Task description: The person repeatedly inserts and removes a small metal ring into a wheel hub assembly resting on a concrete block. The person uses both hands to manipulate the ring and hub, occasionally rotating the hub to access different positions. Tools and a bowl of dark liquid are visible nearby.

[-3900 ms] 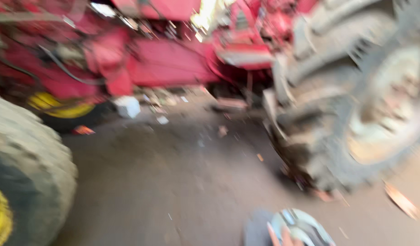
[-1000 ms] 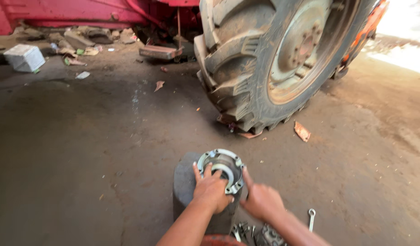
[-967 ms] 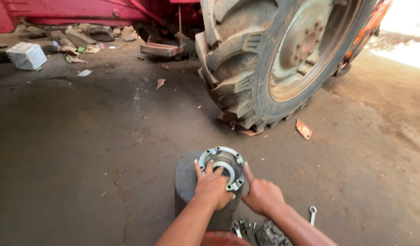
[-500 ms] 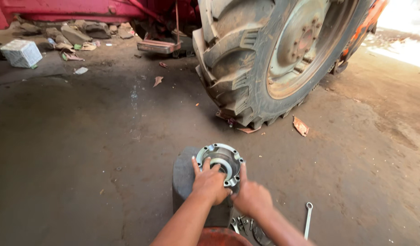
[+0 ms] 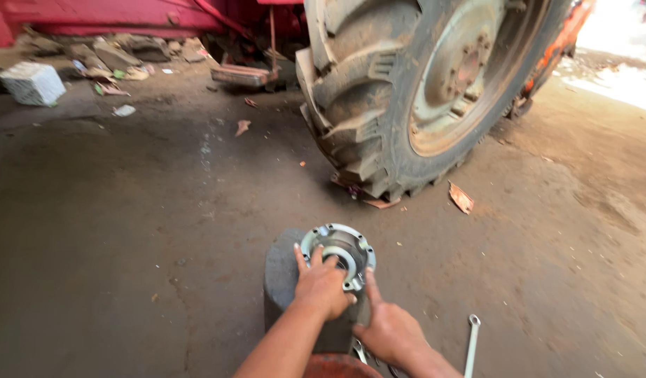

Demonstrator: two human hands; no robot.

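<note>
1. A large lugged tractor tyre (image 5: 421, 91) fills the upper right of the frame and stands on the dirt floor (image 5: 127, 231), well apart from the hands. Its pale rim carries a ring of bolt holes.
2. Red machine bodywork (image 5: 127, 14) runs along the top edge, with rubble and scraps heaped beneath it at upper left.
3. A white, roughly cube-shaped block (image 5: 33, 82) lies at far upper left. It may be a package or a stone; the view is too small to tell. Small pale paper scraps lie near it.
4. A brownish scrap (image 5: 461, 197) lies on the floor just below the tyre, right of centre.
5. A slim metal spanner (image 5: 470, 343) lies on the floor at lower right, beside the right hand but not touching it.
6. The metal hub (image 5: 337, 253), at lower centre, is a grey round flange with bolt holes around its edge and a central bore. It sits on top of a dark upright block (image 5: 284, 280).
7. The left hand (image 5: 323, 287) lies over the near rim of the hub, fingers curled down onto the flange.
8. The right hand (image 5: 389, 329) rests against the hub's lower right side, forefinger stretched up along the flange, not closed around anything.
</note>
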